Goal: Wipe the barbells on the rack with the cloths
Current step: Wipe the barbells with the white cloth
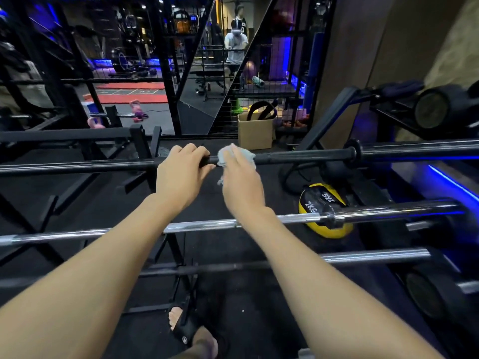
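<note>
Barbell [298, 155], the black top one on the rack [145, 143], runs straight left to right across the view, beyond two chrome bars [103, 233] nearer the person. Left hand [178, 174] has its grip curled over the bar near mid-length, steadying it. Right hand [239, 182], touching-close beside it, holds the cloth [225, 156] wrapped against the bar, grip clamped on cloth and, it seems, bar together. Unwiped length lies mostly rightward toward the collar [353, 151], so the right hand is the nearer one to slide along that axis.
</note>
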